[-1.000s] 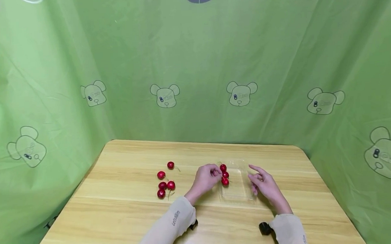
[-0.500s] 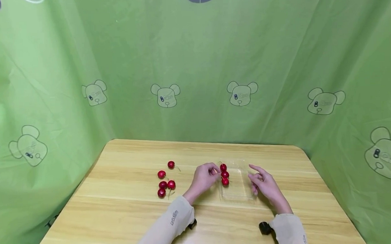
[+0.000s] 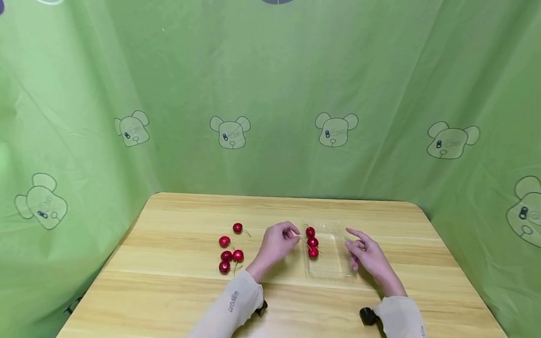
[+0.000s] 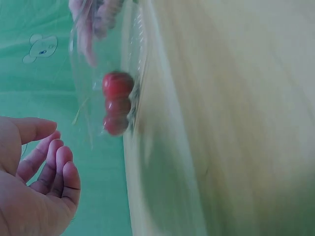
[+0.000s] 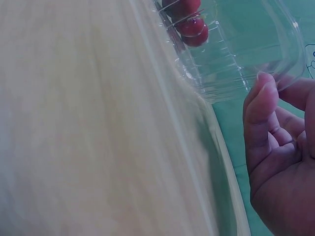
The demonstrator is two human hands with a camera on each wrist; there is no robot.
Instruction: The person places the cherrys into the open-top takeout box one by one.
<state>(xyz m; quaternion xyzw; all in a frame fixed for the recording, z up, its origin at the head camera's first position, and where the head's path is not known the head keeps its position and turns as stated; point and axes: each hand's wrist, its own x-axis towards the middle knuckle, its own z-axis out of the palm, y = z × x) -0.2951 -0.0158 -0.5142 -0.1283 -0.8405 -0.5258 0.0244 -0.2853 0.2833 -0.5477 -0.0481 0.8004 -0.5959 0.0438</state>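
Clear plastic tray (image 3: 332, 266), lower centre of frame, holds three red cherries (image 3: 312, 242) along its left side.

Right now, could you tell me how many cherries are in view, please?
8: three in a row inside the clear plastic tray at; five loose on the table at.

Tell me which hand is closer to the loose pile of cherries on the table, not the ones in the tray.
The left hand. It is just right of the loose cherries, between them and the clear tray. The right hand is beyond the tray's far side.
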